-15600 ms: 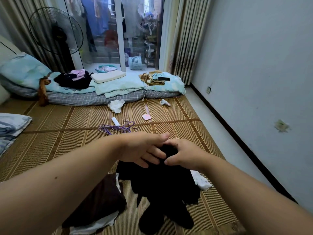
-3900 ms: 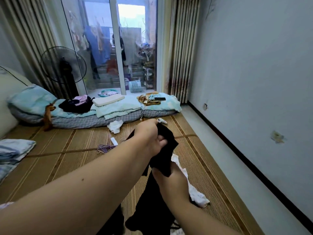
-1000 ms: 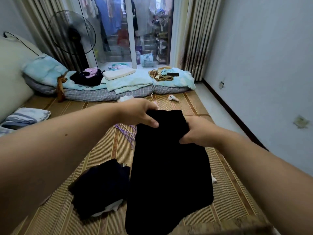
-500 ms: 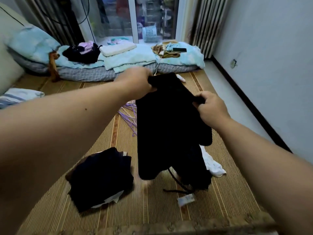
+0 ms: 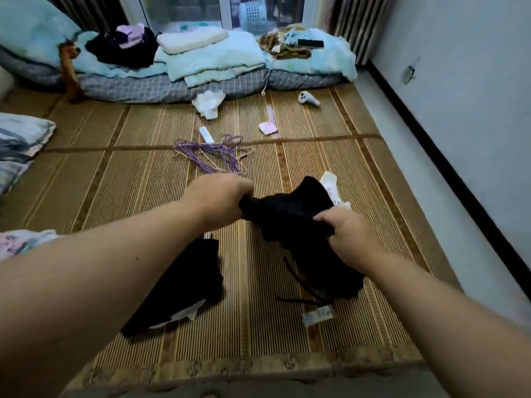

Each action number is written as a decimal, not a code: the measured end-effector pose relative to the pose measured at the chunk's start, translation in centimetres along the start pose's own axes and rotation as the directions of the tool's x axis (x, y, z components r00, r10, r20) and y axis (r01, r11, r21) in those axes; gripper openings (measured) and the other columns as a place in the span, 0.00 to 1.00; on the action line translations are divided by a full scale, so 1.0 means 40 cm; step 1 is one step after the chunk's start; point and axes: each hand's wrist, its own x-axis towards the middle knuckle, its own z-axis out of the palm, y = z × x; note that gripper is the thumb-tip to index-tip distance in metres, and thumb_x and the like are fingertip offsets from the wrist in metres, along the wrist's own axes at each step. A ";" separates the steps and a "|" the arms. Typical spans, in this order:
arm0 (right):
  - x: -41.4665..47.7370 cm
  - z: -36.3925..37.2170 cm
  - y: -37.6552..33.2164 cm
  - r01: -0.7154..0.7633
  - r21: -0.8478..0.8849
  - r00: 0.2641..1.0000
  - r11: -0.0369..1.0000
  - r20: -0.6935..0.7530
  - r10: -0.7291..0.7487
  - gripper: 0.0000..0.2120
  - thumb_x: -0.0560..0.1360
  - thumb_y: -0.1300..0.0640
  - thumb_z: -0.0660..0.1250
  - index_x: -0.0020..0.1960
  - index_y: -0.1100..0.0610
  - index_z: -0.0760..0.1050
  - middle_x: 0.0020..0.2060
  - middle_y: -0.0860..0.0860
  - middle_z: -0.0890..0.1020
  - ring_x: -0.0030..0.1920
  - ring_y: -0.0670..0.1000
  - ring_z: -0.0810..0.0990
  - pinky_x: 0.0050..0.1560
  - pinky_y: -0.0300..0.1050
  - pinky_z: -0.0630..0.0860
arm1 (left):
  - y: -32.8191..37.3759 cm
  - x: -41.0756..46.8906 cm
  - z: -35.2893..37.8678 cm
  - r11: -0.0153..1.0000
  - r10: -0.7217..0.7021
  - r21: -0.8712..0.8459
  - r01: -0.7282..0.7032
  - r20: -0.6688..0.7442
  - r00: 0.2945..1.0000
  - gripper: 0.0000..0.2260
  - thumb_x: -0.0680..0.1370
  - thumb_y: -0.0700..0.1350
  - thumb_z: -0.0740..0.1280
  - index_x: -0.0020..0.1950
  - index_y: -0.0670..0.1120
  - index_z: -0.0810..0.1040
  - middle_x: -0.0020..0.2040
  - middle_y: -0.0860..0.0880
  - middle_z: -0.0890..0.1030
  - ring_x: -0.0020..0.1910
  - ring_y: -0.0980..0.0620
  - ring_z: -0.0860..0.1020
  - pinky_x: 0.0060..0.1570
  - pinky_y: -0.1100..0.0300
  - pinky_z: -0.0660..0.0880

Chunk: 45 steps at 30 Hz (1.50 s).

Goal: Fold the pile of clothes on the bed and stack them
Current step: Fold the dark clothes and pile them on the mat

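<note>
Folding step, frame centre: the left hand (image 5: 221, 196) and right hand (image 5: 349, 235) each gripped the bunched black fabric garment (image 5: 290, 211) over the striped woven mat (image 5: 258, 326). Next it probably needed flattening, then stacking on the dark folded clothes (image 5: 186, 282) at lower left.

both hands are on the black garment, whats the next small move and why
Probably lower the black fabric garment flat onto the woven straw mat and smooth it. The left hand and right hand hold it bunched, its drawstring trailing loose, so it isn't foldable yet.
</note>
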 end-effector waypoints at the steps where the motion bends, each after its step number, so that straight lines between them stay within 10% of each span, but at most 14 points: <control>1: -0.026 0.061 0.020 -0.003 -0.019 0.998 1.000 0.065 0.004 0.20 0.70 0.69 0.64 0.58 0.55 0.80 0.51 0.53 0.80 0.55 0.55 0.77 0.55 0.42 0.70 | -0.001 -0.028 0.065 1.000 0.016 0.003 -0.016 0.061 0.998 0.05 0.72 0.50 0.69 0.44 0.53 0.74 0.42 0.54 0.77 0.44 0.49 0.77 0.37 0.57 0.71; 6: -0.153 0.338 0.100 -0.024 -0.124 0.937 0.992 0.343 0.065 0.17 0.73 0.64 0.64 0.57 0.47 0.79 0.50 0.48 0.77 0.54 0.53 0.78 0.55 0.49 0.75 | 0.003 -0.159 0.352 0.997 0.073 0.009 -0.082 0.378 0.923 0.05 0.74 0.49 0.64 0.49 0.53 0.74 0.47 0.54 0.76 0.47 0.50 0.77 0.41 0.54 0.74; 16: -0.358 0.673 0.165 -0.066 -0.036 0.746 0.997 0.662 0.073 0.22 0.72 0.61 0.63 0.64 0.47 0.73 0.58 0.49 0.74 0.61 0.51 0.72 0.60 0.47 0.72 | 0.051 -0.370 0.706 0.963 0.198 -0.061 -0.263 0.820 0.537 0.26 0.76 0.41 0.65 0.71 0.54 0.60 0.62 0.48 0.71 0.56 0.45 0.76 0.46 0.52 0.73; 19: -0.403 0.711 0.177 -0.284 0.029 0.735 0.958 0.648 0.199 0.21 0.72 0.57 0.61 0.64 0.46 0.74 0.60 0.46 0.74 0.61 0.49 0.72 0.62 0.46 0.72 | 0.052 -0.407 0.761 0.959 0.189 -0.070 -0.275 0.881 0.434 0.30 0.79 0.45 0.63 0.76 0.60 0.53 0.67 0.48 0.66 0.60 0.44 0.74 0.54 0.50 0.74; 23: -0.384 0.738 0.212 -0.692 0.117 0.717 0.713 0.227 0.659 0.19 0.76 0.57 0.63 0.66 0.53 0.72 0.61 0.53 0.76 0.58 0.52 0.76 0.56 0.46 0.74 | 0.046 -0.408 0.801 0.954 0.191 -0.072 -0.292 0.894 0.404 0.28 0.80 0.47 0.61 0.76 0.62 0.54 0.68 0.48 0.66 0.63 0.44 0.72 0.59 0.51 0.71; 30: -0.302 0.782 0.231 -0.875 0.235 0.481 0.422 0.331 0.812 0.19 0.74 0.46 0.69 0.57 0.58 0.73 0.51 0.53 0.79 0.54 0.59 0.78 0.44 0.45 0.68 | 0.039 -0.377 0.835 0.966 0.250 -0.206 -0.158 0.899 0.360 0.22 0.79 0.44 0.63 0.72 0.58 0.67 0.66 0.51 0.74 0.63 0.49 0.73 0.59 0.57 0.69; 35: -0.302 0.775 0.207 -0.758 0.533 0.540 0.375 0.192 0.819 0.16 0.71 0.58 0.67 0.33 0.55 0.61 0.28 0.52 0.65 0.31 0.52 0.66 0.32 0.46 0.62 | 0.017 -0.375 0.845 0.957 0.281 -0.285 -0.049 0.879 0.386 0.21 0.77 0.41 0.63 0.68 0.58 0.72 0.63 0.54 0.76 0.59 0.52 0.75 0.54 0.62 0.71; 38: -0.322 0.760 0.182 -0.493 0.869 0.507 -0.052 0.335 0.794 0.03 0.71 0.65 0.63 0.41 0.59 0.71 0.37 0.57 0.75 0.40 0.56 0.75 0.42 0.52 0.74 | 0.009 -0.385 0.847 0.953 0.293 -0.300 -0.043 0.872 0.393 0.21 0.77 0.41 0.62 0.67 0.58 0.72 0.62 0.54 0.76 0.59 0.52 0.75 0.56 0.60 0.72; 41: -0.342 0.740 0.179 -0.207 0.873 0.546 -0.441 0.477 0.689 0.13 0.73 0.68 0.60 0.55 0.59 0.74 0.51 0.57 0.83 0.53 0.58 0.82 0.56 0.56 0.78 | 0.010 -0.392 0.848 0.946 0.308 -0.323 -0.037 0.856 0.415 0.20 0.77 0.41 0.63 0.66 0.58 0.72 0.63 0.54 0.75 0.60 0.52 0.74 0.60 0.59 0.71; 45: -0.358 0.725 0.188 -0.174 0.881 0.552 -0.439 0.457 0.698 0.05 0.75 0.66 0.63 0.47 0.58 0.70 0.47 0.59 0.80 0.49 0.56 0.81 0.51 0.51 0.79 | 0.016 -0.399 0.853 0.937 0.340 -0.340 -0.078 0.842 0.418 0.19 0.77 0.43 0.63 0.67 0.58 0.72 0.62 0.53 0.75 0.60 0.52 0.74 0.60 0.59 0.71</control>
